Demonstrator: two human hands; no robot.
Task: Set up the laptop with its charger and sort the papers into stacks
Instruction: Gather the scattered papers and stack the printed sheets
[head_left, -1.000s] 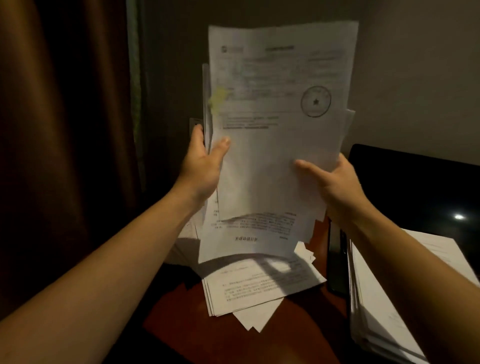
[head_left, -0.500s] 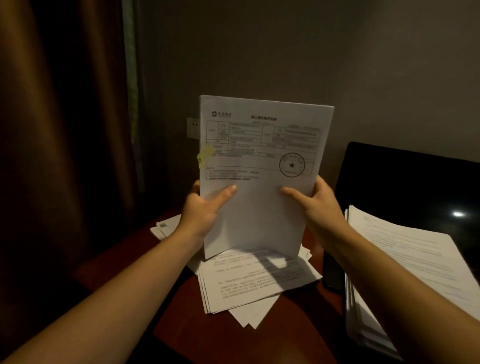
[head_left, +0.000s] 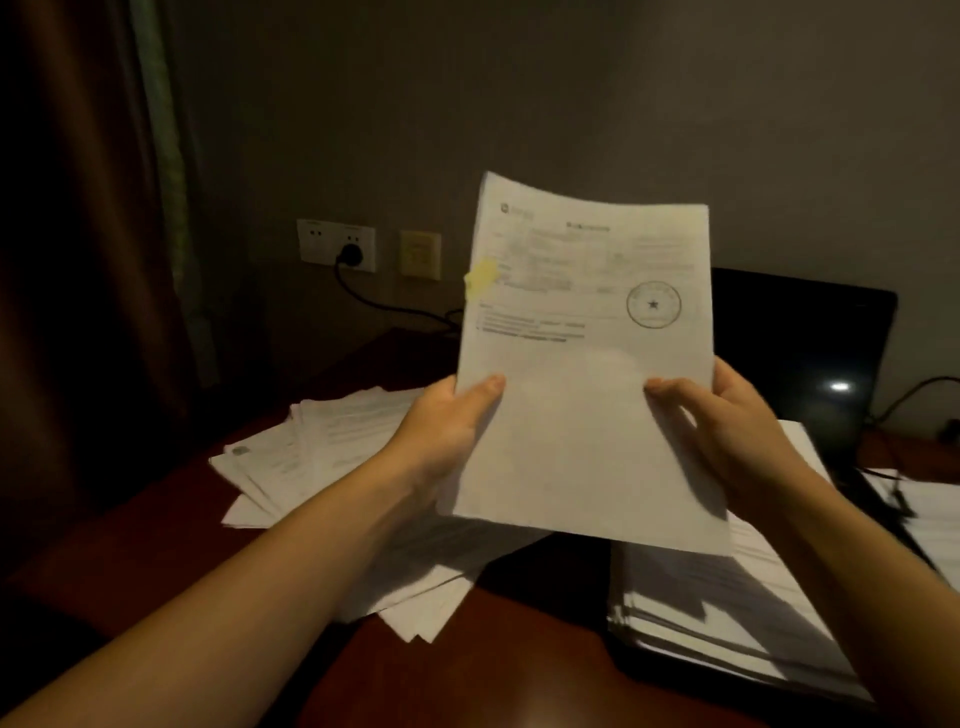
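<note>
I hold a squared-up bundle of papers (head_left: 582, 395) upright above the desk; its top sheet carries a round star stamp and a yellow tab on its left edge. My left hand (head_left: 447, 426) grips the bundle's left edge, thumb on the front. My right hand (head_left: 727, 426) grips the right edge the same way. A messy heap of loose papers (head_left: 322, 452) lies on the desk below and to the left. A thick paper stack (head_left: 696, 603) rests on the keyboard of the open black laptop (head_left: 800, 343). A black plug (head_left: 352, 254) sits in the wall socket, its cable running right behind the bundle.
The dark red wooden desk (head_left: 467, 670) shows bare wood near its front edge. More papers (head_left: 930, 514) lie at the far right, with a cable (head_left: 909, 395) behind the laptop. A yellowish wall plate (head_left: 420, 253) hangs beside the socket. A brown curtain (head_left: 78, 260) fills the left side.
The loose, fanned sheets have been squared into an even bundle. Both hands brought it down and to the right. The view shifted, and the wall socket with its plug came into sight.
</note>
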